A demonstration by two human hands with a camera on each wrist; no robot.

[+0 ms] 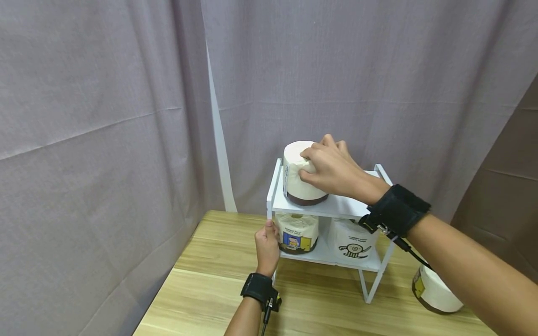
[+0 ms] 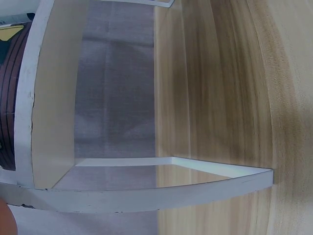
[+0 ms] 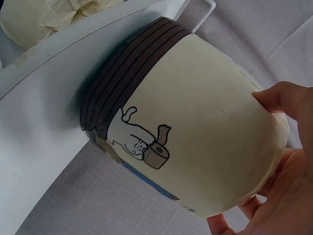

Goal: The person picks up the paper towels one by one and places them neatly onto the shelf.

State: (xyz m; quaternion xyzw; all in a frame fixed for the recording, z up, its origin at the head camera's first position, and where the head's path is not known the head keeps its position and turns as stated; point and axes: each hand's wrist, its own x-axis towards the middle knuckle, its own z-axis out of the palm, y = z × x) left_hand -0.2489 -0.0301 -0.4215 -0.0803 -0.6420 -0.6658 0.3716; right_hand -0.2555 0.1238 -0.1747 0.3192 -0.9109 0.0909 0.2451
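My right hand (image 1: 334,165) grips a wrapped toilet paper roll (image 1: 297,184) from above, thumb on its near side. The roll, cream with a brown striped base, stands at the left of the upper board of a white two-tier rack (image 1: 342,205). In the right wrist view, fingers (image 3: 283,98) hold the roll's top end, and a cartoon animal shows on its wrapper (image 3: 156,147). My left hand (image 1: 266,245) holds the rack's left front post beside the lower shelf. Only a fingertip (image 2: 7,220) of it shows in the left wrist view, at the post.
On the lower shelf sit a roll with a blue and yellow print (image 1: 297,233) and a roll with a cartoon dog (image 1: 353,240). Another roll (image 1: 439,289) stands on the wooden table (image 1: 201,280) at right, partly behind my forearm. Grey curtains (image 1: 260,70) hang behind and left.
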